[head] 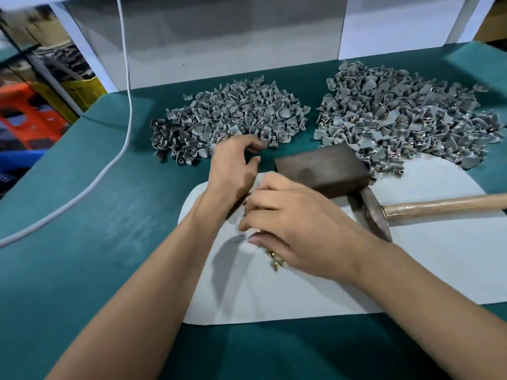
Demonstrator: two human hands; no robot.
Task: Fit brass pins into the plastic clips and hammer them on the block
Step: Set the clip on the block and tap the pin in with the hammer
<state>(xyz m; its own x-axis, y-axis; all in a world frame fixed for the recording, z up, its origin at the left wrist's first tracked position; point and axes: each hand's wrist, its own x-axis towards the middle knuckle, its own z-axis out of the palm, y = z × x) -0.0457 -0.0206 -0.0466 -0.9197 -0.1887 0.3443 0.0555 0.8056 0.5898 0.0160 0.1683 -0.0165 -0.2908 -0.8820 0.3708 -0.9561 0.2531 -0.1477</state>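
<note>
Brass pins [275, 260] are peeking from under the curled right hand [296, 226], just before the block [323, 170]; the left hand [236, 163], fingers bent, is reaching beyond it into the unpinned clips [227, 119], probably for fitting.

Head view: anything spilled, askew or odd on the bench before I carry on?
Nothing stands out. The hammer lies idle on the white mat beside the block, and both clip piles sit heaped on the green table. A few brass pins show under the right hand.
</note>
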